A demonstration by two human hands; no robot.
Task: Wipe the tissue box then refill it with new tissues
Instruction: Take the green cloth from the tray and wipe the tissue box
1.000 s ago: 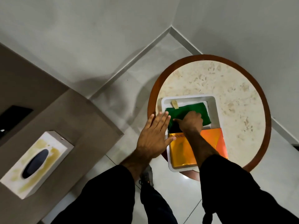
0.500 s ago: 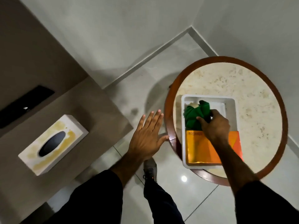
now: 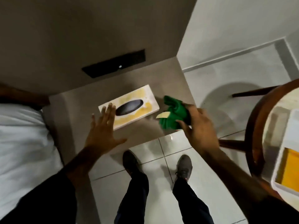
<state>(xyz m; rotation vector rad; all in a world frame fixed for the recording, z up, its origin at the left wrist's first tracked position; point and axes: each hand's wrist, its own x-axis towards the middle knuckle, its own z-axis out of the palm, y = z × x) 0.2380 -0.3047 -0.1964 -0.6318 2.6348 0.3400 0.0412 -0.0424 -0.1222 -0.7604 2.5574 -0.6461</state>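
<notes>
White tiled floor point(image 3: 163, 168) nearest, two shoes point(image 3: 131, 162) on it. At right, a round table point(image 3: 252, 126) carries a white tray point(image 3: 279, 160) holding an orange pack point(image 3: 291, 168). Left hand point(image 3: 103, 128) spread flat, fingertips over the box point(image 3: 129, 107) on the grey nightstand point(image 3: 77, 110) — right hand point(image 3: 199, 126) clutches a bunched green cloth point(image 3: 174, 113) just beside it.

White box point(image 3: 129, 109) smeared yellow, black oval slot; green cloth point(image 3: 174, 113), pale tag; white tray point(image 3: 281, 160), orange pack point(image 3: 290, 168) at three o'clock.
</notes>
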